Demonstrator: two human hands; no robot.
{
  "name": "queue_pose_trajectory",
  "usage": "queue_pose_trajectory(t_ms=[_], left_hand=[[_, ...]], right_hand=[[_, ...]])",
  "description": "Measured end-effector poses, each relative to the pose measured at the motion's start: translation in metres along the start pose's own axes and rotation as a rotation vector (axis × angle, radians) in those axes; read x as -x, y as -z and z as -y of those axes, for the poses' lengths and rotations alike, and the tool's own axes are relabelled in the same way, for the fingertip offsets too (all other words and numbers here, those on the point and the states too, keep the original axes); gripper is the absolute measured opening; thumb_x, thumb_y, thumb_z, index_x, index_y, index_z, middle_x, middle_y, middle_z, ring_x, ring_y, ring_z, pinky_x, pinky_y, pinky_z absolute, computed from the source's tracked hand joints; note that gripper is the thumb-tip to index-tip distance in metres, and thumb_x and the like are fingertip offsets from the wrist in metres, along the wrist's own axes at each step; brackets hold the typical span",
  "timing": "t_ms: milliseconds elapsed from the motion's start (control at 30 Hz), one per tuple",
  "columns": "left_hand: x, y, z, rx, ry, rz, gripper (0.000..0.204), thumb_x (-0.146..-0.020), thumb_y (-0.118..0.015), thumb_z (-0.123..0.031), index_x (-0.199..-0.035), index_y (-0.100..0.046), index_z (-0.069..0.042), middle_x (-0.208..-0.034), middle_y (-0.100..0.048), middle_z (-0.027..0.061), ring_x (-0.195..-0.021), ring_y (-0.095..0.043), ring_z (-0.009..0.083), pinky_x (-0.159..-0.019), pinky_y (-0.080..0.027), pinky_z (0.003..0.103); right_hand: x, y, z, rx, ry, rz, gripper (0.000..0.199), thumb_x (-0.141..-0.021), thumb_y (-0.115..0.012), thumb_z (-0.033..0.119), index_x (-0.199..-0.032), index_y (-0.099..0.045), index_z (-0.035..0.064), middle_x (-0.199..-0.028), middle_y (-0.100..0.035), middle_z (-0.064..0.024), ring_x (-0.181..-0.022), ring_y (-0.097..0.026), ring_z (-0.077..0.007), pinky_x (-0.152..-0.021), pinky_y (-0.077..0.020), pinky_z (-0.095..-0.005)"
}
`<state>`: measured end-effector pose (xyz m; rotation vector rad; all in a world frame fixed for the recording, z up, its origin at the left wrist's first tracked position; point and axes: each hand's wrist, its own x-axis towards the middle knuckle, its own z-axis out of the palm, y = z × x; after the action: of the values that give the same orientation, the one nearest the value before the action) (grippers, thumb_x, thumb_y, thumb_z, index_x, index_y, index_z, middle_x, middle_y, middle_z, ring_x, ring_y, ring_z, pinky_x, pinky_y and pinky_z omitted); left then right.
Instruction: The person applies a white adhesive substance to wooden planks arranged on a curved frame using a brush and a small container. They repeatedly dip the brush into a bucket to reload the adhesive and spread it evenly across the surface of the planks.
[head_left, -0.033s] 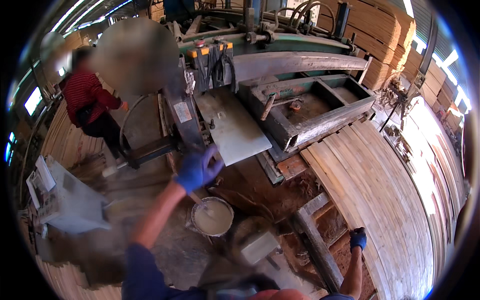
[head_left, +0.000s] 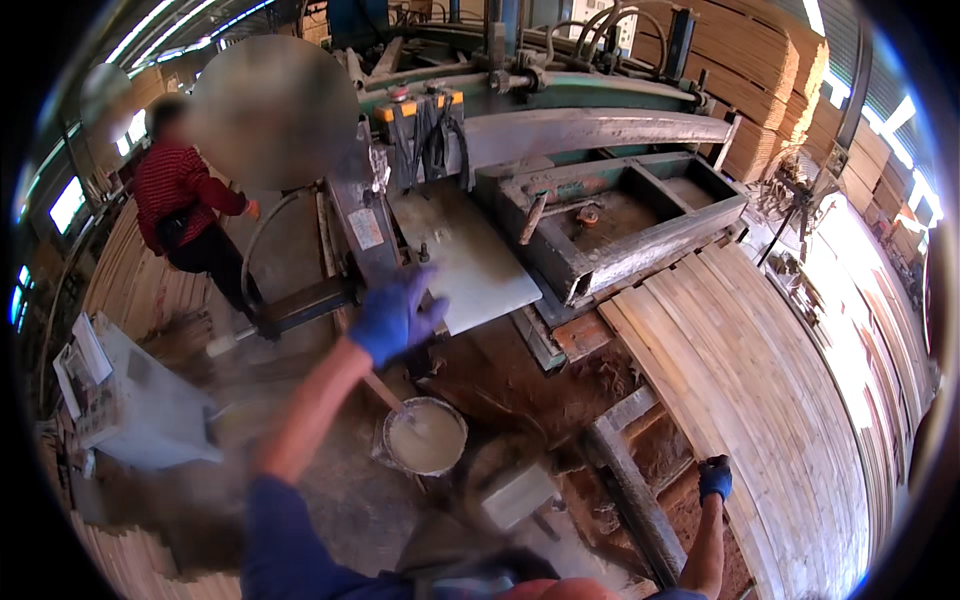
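My left hand point(head_left: 400, 318), in a blue glove, is raised with its fingers apart and holds nothing. It appears in front of a dark machine post point(head_left: 368, 232) and beside a pale metal plate point(head_left: 480, 285). Below it, a bucket point(head_left: 428, 440) of creamy liquid has a wooden stick point(head_left: 384, 392) standing tilted in it. My right hand point(head_left: 716, 478), in a blue and black glove, has its fingers curled at the near left edge of a wide wooden panel point(head_left: 750, 370) made of strips. Its fingertips are hard to make out.
A heavy metal frame point(head_left: 640, 235) lies beyond the panel. A steel rail point(head_left: 640, 500) runs between me and the panel. Left stands a grey control box point(head_left: 150, 410); farther back, a person in a red top point(head_left: 180, 195) faces the machine. Stacked boards point(head_left: 740, 80) rise at the back right.
My left hand has shifted slightly away from me. My right hand stays at the panel's edge. The person in red has moved slightly to the right.
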<state>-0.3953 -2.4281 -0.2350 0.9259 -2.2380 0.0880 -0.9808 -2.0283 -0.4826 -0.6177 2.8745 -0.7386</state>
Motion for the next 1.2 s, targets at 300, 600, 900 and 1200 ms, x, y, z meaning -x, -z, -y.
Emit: queue_pose_trajectory(t_ms=[300, 600, 900, 1200], left_hand=[[-0.251, 0.018, 0.081, -0.495, -0.2, 0.047, 0.059, -0.087, -0.059, -0.035, -0.138, -0.047, -0.007, -0.138, -0.049, 0.0213, -0.128, -0.047, 0.0367, -0.105, -0.04, 0.045], [-0.294, -0.034, 0.117, -0.838, -0.106, -0.043, 0.068, -0.089, -0.056, -0.047, -0.143, -0.041, -0.009, -0.147, -0.038, 0.026, -0.131, -0.042, 0.0448, -0.107, -0.038, 0.05], [-0.3, -0.034, 0.145, -0.714, -0.152, -0.202, 0.071, -0.091, -0.055, -0.049, -0.149, -0.03, -0.015, -0.15, -0.032, 0.0274, -0.137, -0.036, 0.0411, -0.109, -0.037, 0.047], [-0.29, -0.03, 0.123, -0.689, -0.162, -0.209, 0.071, -0.09, -0.059, -0.046, -0.149, -0.029, -0.019, -0.147, -0.039, 0.0217, -0.131, -0.044, 0.0404, -0.103, -0.043, 0.047]], right_hand=[[0.094, 0.025, -0.07, -0.185, 0.19, -0.205, 0.021, -0.088, -0.063, 0.013, -0.106, -0.063, 0.0029, -0.082, -0.067, -0.0089, -0.063, -0.061, -0.0127, -0.06, -0.05, -0.0286], [0.204, 0.023, 0.07, -0.268, 0.037, -0.054, 0.028, -0.09, -0.057, 0.02, -0.114, -0.065, 0.0082, -0.1, -0.07, -0.0157, -0.093, -0.068, -0.0276, -0.084, -0.0521, -0.0379], [0.052, -0.164, 0.405, -0.074, 0.603, 0.272, 0.054, -0.084, -0.063, 0.032, -0.129, -0.052, 0.0041, -0.12, -0.06, -0.0221, -0.111, -0.058, -0.0395, -0.094, -0.0484, -0.0434], [0.002, -0.251, 0.461, 0.187, 0.434, 0.13, 0.043, -0.078, -0.062, 0.023, -0.114, -0.058, 0.0004, -0.118, -0.055, -0.0173, -0.111, -0.054, -0.0319, -0.086, -0.0432, -0.0467]])
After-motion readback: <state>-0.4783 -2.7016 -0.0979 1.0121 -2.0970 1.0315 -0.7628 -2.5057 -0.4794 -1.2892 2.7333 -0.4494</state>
